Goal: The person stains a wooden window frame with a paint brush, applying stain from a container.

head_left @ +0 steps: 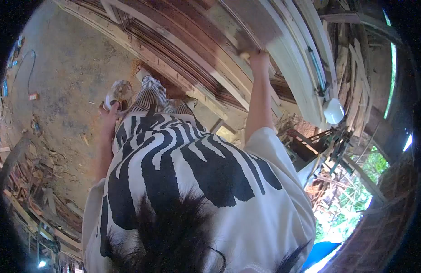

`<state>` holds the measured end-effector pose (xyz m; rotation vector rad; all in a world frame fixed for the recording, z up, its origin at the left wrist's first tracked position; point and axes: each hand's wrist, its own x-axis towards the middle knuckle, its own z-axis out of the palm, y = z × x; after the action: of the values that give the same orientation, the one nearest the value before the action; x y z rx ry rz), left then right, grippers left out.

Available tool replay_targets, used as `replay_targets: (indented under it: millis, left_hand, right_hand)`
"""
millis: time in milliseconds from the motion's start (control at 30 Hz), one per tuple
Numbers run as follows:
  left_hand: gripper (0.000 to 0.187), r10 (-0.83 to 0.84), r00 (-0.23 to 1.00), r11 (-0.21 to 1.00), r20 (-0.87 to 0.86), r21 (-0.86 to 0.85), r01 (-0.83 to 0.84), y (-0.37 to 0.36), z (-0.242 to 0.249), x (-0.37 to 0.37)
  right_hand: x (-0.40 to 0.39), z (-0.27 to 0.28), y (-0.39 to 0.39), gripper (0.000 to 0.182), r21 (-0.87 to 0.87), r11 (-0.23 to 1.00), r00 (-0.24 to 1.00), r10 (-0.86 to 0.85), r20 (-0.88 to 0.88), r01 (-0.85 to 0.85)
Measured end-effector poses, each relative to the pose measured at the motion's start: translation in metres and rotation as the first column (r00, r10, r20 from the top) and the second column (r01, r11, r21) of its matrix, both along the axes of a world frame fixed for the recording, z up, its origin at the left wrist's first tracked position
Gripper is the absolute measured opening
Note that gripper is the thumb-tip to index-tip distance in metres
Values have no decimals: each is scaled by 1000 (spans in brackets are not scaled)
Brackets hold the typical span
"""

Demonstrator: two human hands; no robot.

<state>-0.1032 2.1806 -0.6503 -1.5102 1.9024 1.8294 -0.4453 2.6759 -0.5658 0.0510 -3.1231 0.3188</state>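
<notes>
My left hand (111, 111) is down beside my striped trousers, fingers curled round a whitish, brown-stained container (120, 93). My right hand (259, 58) reaches out over the long wooden boards (235, 59), its fingers closed at the surface of a brown-toned panel (247, 32). A small pale tip shows beside those fingers; I cannot tell what it belongs to.
Long wooden frames (174, 77) run diagonally across the top. A white rounded object (333, 111) hangs at the right, by stacked rough planks (351, 68). Wood scraps (42, 182) litter the concrete floor (69, 68) at left. A red-ended cord (34, 96) lies there.
</notes>
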Motion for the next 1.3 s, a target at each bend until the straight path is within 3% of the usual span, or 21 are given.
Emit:
replay_targets:
  millis: [33,100,200,233,267,300,400,433,467,600,633,667,800,867,900,933,967,1033,1100,1167,1300]
  left_hand:
    - [90,-55,996,998,73,44,52,-12,-8,-1]
    - [92,-113,978,992,175,78,101,-10,25,-24]
    - [91,-101,976,989,193,122,79,-24,26,-43]
    - [91,-104,975,988,197,130,79,-28,23,-47]
    - [90,-85,982,984,170,167,56,-34,21,-51]
    - [89,-65,988,979,142,201,36,-41,21,-56]
    - [87,-152,975,977,164,173,123,-61,19,-78]
    - [87,-163,973,975,163,178,133,-66,21,-85]
    - [86,-205,964,967,167,184,174,-72,23,-93]
    - [86,-280,941,954,189,161,252,-103,15,-116]
    - [86,-292,937,950,190,169,262,-109,16,-119]
    - [86,-239,961,964,138,157,217,-115,19,-124]
    - [87,-256,956,960,142,153,235,-161,-36,-119]
    - [89,-189,973,979,130,105,176,-161,-41,-111]
    - [91,-116,986,992,116,53,111,-162,-40,-107]
    - [91,-116,987,993,113,49,111,-160,-23,-107]
    - [92,-129,976,990,177,83,116,-153,9,-109]
    - [93,-144,960,987,240,110,120,-154,26,-99]
    - [95,-139,952,989,274,82,122,-164,-2,-71]
    - [94,-126,941,991,313,89,103,-173,-17,-49]
    - [91,85,904,993,420,38,-111,-162,13,-48]
  right_hand:
    - [-11,10,-19,34,-608,732,950,-200,240,308]
    - [-24,15,-39,36,-823,88,821,-185,540,562]
    - [-39,15,-52,35,-777,161,777,-320,542,609]
    - [-39,21,-51,32,-391,856,934,-256,248,339]
    - [-36,25,-52,31,-39,992,977,-114,179,123]
    - [-32,31,-56,31,340,938,994,37,103,-70]
    - [-22,55,-86,30,391,882,962,271,36,-263]
    - [-25,55,-100,29,-164,984,986,-37,165,64]
    - [-28,55,-113,28,-591,672,882,-217,418,446]
    - [-9,60,-126,24,-668,485,824,-376,424,565]
    - [-1,48,-97,23,-139,971,949,-149,278,193]
    - [6,36,-72,22,488,820,934,147,327,-299]
    - [19,14,-43,23,504,861,898,-172,406,-62]
    - [10,22,-89,29,523,554,736,276,618,-647]
    - [13,24,-124,34,173,955,885,145,442,-243]
    - [22,25,-157,39,-313,924,930,-99,355,218]
    - [27,27,-180,39,-317,923,930,-97,353,217]
    - [38,31,-211,47,-693,583,900,-181,397,424]
    - [63,20,-189,43,-690,585,902,-219,371,426]
    - [101,9,-139,36,-329,896,946,-230,230,298]
    - [170,24,-25,31,-64,873,874,-477,96,484]
